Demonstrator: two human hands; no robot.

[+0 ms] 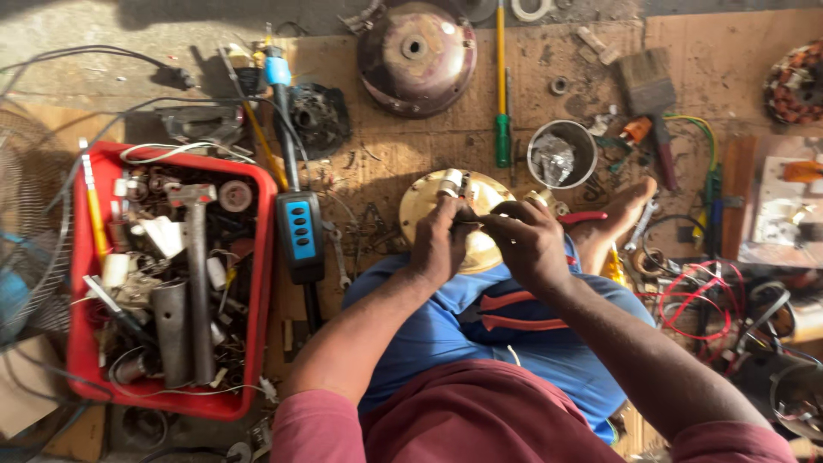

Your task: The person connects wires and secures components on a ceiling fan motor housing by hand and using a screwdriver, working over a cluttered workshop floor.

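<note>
My left hand (439,243) and my right hand (529,241) meet over a round, cream-coloured metal motor cover (422,200) resting on my lap. Both hands pinch a small dark part, perhaps a wire or tool, between their fingertips just above the cover. A small white cylinder (449,182) stands on the cover's top. My bare foot (619,216) lies to the right of the hands. What exactly the fingers grip is too small to tell.
A red crate (86,257) of tools and parts sits at left. A blue-and-black tester (297,231), a domed rusty cover (417,56), a green-handled screwdriver (501,94), a metal cup (561,154), a brush (649,86) and tangled wires (686,300) surround me.
</note>
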